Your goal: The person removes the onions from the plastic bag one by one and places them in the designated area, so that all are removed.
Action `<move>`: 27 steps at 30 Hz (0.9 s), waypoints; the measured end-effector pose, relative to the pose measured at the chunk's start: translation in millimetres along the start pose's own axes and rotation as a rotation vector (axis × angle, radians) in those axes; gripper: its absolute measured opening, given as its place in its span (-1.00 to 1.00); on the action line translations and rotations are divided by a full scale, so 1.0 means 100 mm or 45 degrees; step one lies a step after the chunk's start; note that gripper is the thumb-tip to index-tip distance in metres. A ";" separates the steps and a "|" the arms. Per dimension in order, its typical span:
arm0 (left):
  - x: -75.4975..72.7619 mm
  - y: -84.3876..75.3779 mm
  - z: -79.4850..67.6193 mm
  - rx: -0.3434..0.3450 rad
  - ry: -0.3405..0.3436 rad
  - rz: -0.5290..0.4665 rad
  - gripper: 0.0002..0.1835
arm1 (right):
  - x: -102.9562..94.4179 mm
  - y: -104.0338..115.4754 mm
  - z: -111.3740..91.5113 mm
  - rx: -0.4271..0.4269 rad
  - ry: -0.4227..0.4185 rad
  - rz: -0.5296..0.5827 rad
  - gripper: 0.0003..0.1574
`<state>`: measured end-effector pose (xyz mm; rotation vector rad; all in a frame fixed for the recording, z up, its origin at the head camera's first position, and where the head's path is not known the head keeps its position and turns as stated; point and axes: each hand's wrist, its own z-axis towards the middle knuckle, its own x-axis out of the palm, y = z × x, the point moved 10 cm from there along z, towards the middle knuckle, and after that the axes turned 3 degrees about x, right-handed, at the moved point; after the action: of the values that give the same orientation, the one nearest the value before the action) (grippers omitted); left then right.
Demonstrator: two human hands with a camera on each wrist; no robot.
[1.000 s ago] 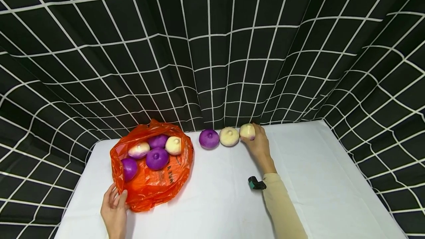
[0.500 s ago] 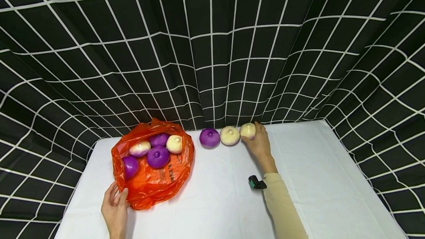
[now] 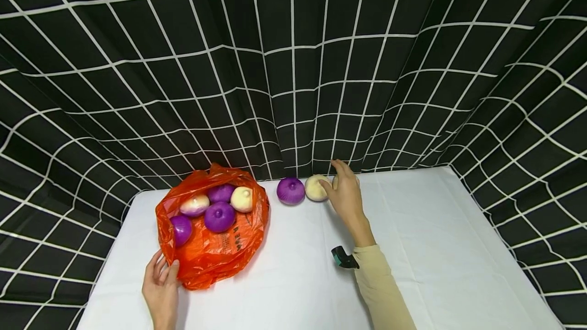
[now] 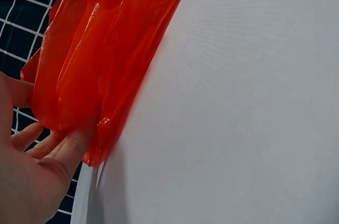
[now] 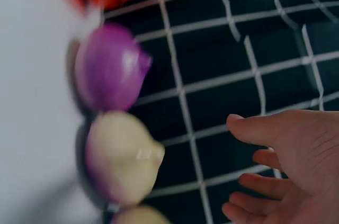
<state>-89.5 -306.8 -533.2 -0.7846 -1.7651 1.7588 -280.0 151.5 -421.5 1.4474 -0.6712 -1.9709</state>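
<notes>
My left hand (image 3: 160, 286) pinches the near left edge of an orange-red plastic bag (image 3: 215, 264), thumb on one side and fingers on the other. Inside the open bag lie several onions, among them a purple onion (image 3: 219, 217) and a cream one (image 3: 241, 199). My right hand (image 3: 346, 195) is raised with fingers spread and holds nothing. It hovers over the right end of a row along the back of the table: a purple onion (image 3: 291, 191), a cream onion (image 3: 315, 188), and another cream onion (image 5: 140, 217) mostly hidden behind the hand in the head view.
A white cloth covers the table (image 3: 293, 279). Behind and at both sides hangs a black curtain (image 3: 302, 90) with a white grid, close behind the onion row. A small black device (image 3: 344, 257) sticks out at my right wrist.
My right hand has let go of the cream onion at the row's right end, then lifted and moved slightly left. My left hand stays at the bag's edge.
</notes>
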 end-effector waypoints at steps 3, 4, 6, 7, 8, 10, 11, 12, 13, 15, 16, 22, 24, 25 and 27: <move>0.01 -0.01 0.01 0.023 -0.006 0.022 -0.47 | 0.05 0.19 -0.02 -0.053 -0.009 0.045 -0.20; 0.01 -0.02 0.01 0.033 -0.009 0.030 -0.47 | 0.07 0.24 -0.02 -0.066 -0.011 0.056 -0.20; 0.01 -0.05 0.01 0.069 -0.011 0.055 -0.47 | 0.12 0.34 -0.03 -0.092 -0.010 0.069 -0.19; 0.01 -0.07 0.01 0.096 -0.013 0.084 -0.47 | 0.15 0.40 -0.03 -0.106 -0.002 0.072 -0.18; 0.01 -0.09 0.01 0.124 -0.016 0.109 -0.48 | 0.19 0.45 -0.03 -0.125 0.009 0.074 -0.18; 0.00 -0.12 0.00 0.165 -0.027 0.175 -0.49 | 0.26 0.56 -0.04 -0.163 0.026 0.067 -0.15; 0.00 -0.14 -0.01 0.191 -0.031 0.202 -0.50 | 0.31 0.62 -0.06 -0.174 0.037 0.059 -0.11; 0.00 -0.16 -0.01 0.211 -0.036 0.228 -0.50 | 0.35 0.66 -0.08 -0.183 0.043 0.050 -0.08; 0.00 -0.16 -0.02 0.223 -0.040 0.248 -0.51 | 0.40 0.71 -0.10 -0.189 0.050 0.034 -0.04; 0.00 -0.16 -0.03 0.232 -0.046 0.263 -0.52 | 0.50 0.78 -0.16 -0.208 0.047 0.002 0.04; 0.00 -0.16 -0.03 0.238 -0.048 0.263 -0.52 | 0.56 0.81 -0.19 -0.207 0.049 -0.008 0.08; -0.01 -0.13 -0.03 0.222 -0.049 0.284 -0.52 | 0.95 1.00 -0.36 -0.268 0.147 0.000 0.10; 0.00 -0.12 -0.03 0.205 -0.042 0.268 -0.53 | 1.09 1.06 -0.40 -0.303 0.198 0.001 0.06; 0.00 -0.12 -0.02 0.192 -0.037 0.255 -0.52 | 1.15 1.09 -0.41 -0.322 0.222 0.002 0.04; 0.01 -0.10 -0.02 0.162 -0.027 0.223 -0.52 | 1.26 1.15 -0.43 -0.368 0.249 -0.009 0.00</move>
<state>-89.6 -304.4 -523.3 -0.8925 -1.6215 1.9787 -248.2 -21.2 -436.2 1.4375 -0.2822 -1.8137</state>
